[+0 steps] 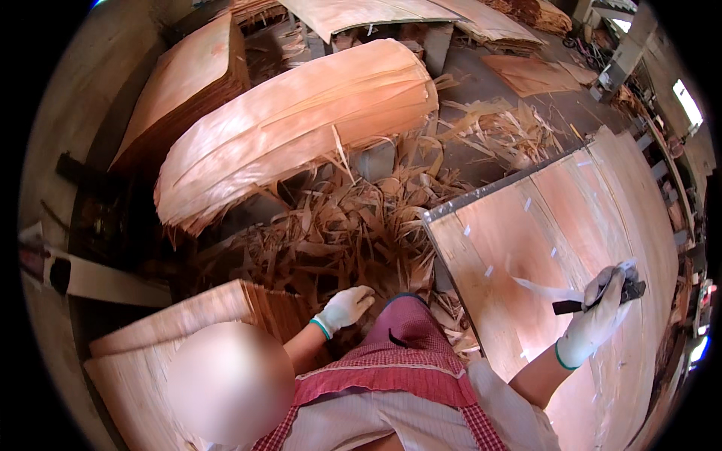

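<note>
My right hand (pixel 590 327), in a white glove with a green cuff, is closed on a dark, narrow tool (pixel 568 307) held above the veneer sheets. Its exact kind is unclear. A whitish strip of tape (pixel 543 289) trails leftward from beside that hand. Beneath lies a large panel of pale veneer sheets (pixel 519 255), dotted with small white tape pieces. My left hand (pixel 344 310), gloved the same way, hangs left of my red checked apron (pixel 398 338). Its fingers are partly stretched and hold nothing visible. Close by is the edge of a veneer stack (pixel 173 319).
A big curved bundle of veneer (pixel 301 124) lies ahead, with another stack (pixel 180 68) behind it at left. Tangled veneer scraps (pixel 331 222) cover the floor between it and me. More scraps (pixel 504 128) and a flat sheet (pixel 534 74) lie farther right.
</note>
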`<state>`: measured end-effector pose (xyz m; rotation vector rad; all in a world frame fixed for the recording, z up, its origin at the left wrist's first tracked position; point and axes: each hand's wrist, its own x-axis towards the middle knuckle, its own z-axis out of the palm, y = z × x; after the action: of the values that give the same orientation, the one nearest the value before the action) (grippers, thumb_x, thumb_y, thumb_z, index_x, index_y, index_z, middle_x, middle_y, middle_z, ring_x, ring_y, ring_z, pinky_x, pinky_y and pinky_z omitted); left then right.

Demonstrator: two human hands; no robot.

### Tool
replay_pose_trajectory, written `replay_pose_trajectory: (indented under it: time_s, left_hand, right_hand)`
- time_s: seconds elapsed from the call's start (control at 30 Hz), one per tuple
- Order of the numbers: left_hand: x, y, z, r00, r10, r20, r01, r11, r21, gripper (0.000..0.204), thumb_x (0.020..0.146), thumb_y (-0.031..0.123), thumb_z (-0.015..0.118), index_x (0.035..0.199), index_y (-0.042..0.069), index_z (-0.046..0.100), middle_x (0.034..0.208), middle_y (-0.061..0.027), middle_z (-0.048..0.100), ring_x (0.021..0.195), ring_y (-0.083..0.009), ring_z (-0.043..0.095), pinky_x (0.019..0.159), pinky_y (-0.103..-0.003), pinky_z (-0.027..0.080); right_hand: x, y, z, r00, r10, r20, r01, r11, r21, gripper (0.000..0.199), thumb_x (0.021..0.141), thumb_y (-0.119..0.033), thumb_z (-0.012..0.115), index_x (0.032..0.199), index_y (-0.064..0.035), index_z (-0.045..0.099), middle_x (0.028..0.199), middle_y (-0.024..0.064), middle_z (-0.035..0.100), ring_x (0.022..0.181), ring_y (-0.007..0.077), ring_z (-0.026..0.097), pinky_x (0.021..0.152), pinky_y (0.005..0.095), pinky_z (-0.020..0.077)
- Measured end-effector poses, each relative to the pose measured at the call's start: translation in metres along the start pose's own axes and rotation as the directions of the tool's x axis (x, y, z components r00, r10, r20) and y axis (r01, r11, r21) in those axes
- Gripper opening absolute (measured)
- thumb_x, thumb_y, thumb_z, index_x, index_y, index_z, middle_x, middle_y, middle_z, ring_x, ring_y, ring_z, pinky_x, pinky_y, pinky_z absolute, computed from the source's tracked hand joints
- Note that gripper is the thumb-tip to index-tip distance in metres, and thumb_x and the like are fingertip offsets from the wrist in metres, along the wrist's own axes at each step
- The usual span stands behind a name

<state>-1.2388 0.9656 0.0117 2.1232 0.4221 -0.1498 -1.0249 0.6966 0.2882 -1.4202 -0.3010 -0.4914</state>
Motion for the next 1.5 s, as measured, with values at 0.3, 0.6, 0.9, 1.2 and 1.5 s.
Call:
replay_pose_trajectory:
  time_s: [0.3, 0.6, 0.9, 1.2, 1.5]
  left_hand:
    - [0.194, -0.015, -0.078, 0.919, 0.216, 0.33, -0.266, 0.957, 0.116, 0.037, 0.092, 0.03, 0.05, 0.113, 0.002, 0.059, 0.108, -0.0208, 0.062, 0.103, -0.0375, 0.058, 0.088, -0.041, 0.047]
    - [0.394, 0.027, -0.15, 0.788, 0.23, 0.571, -0.355, 0.928, 0.116, 0.035, 0.093, 0.029, 0.052, 0.114, 0.001, 0.059, 0.108, -0.0208, 0.063, 0.103, -0.0368, 0.059, 0.088, -0.041, 0.046]
    - [0.566, 0.142, -0.16, 0.308, 0.335, 0.89, -0.475, 0.865, -0.161, 0.036, 0.094, 0.022, 0.052, 0.125, 0.002, 0.053, 0.114, -0.0154, 0.062, 0.107, -0.027, 0.059, 0.094, -0.034, 0.044]
    - [0.598, 0.328, -0.175, 0.018, 0.578, 0.816, 0.085, 0.812, -0.577, 0.033, 0.083, -0.004, 0.064, 0.114, -0.001, 0.054, 0.099, -0.0031, 0.06, 0.084, -0.006, 0.055, 0.074, -0.021, 0.046]
    - [0.715, 0.394, -0.101, 0.298, 0.719, 0.628, -0.349, 0.694, -0.629, 0.006, 0.091, 0.005, 0.056, 0.094, 0.0, 0.058, 0.084, -0.0008, 0.058, 0.075, -0.0058, 0.052, 0.071, -0.021, 0.044]
  right_hand:
    - [0.087, 0.091, 0.073, 0.973, -0.069, -0.222, 0.086, 0.994, 0.069, 0.009, 0.096, -0.015, 0.05, 0.091, -0.0076, 0.05, 0.059, -0.0017, 0.041, 0.041, 0.0048, 0.03, 0.038, 0.0206, 0.0214]
    - [0.143, 0.118, 0.11, 0.802, -0.202, -0.563, 0.21, 0.976, -0.053, 0.013, 0.096, -0.016, 0.051, 0.101, -0.0037, 0.051, 0.068, 0.0023, 0.048, 0.045, 0.0058, 0.034, 0.041, 0.0193, 0.025]
    - [0.121, 0.143, 0.196, 0.478, -0.24, -0.845, -0.214, 0.901, -0.378, 0.006, 0.09, -0.011, 0.058, 0.091, -0.0074, 0.054, 0.063, -0.002, 0.05, 0.046, 0.003, 0.039, 0.04, 0.0189, 0.0291]
    - [0.181, 0.228, 0.295, 0.916, 0.034, -0.399, -0.297, 0.726, -0.62, 0.019, 0.084, -0.007, 0.069, 0.098, -0.0032, 0.057, 0.087, 0.0114, 0.066, 0.074, 0.0196, 0.067, 0.064, 0.0285, 0.052]
    - [0.284, 0.342, 0.253, 0.716, 0.449, -0.534, -0.556, 0.83, -0.047, 0.017, 0.092, -0.017, 0.062, 0.095, -0.0008, 0.058, 0.072, 0.0033, 0.06, 0.065, 0.0072, 0.055, 0.059, 0.0253, 0.0462]
